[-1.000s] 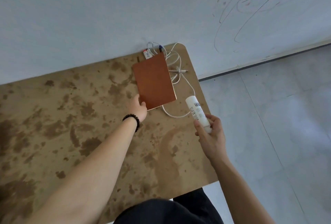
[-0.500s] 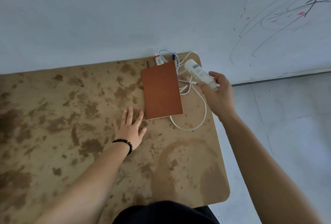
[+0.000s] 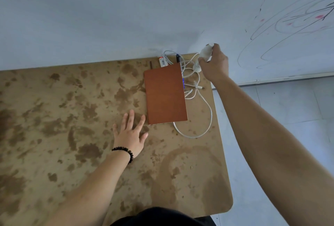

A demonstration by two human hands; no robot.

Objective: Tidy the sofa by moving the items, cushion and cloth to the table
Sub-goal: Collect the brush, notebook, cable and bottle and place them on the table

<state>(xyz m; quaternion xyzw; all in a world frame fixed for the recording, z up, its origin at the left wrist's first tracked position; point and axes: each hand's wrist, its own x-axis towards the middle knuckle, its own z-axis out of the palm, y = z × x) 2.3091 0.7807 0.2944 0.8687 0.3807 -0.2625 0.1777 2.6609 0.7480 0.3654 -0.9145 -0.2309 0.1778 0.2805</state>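
The right hand [image 3: 215, 63] grips a white bottle [image 3: 206, 52] at the table's [image 3: 72, 117] far right corner, upper centre-right of the frame, over a tangled white cable [image 3: 202, 115]. The left hand [image 3: 131, 133] lies open, flat on the table, just left of a brown notebook [image 3: 165, 95] at centre.

Your right hand [image 3: 215, 63] gripped the white bottle [image 3: 206, 52] over the counter's [image 3: 72, 117] far corner; your left hand [image 3: 130, 133] lay flat beside the brown notebook [image 3: 165, 95].
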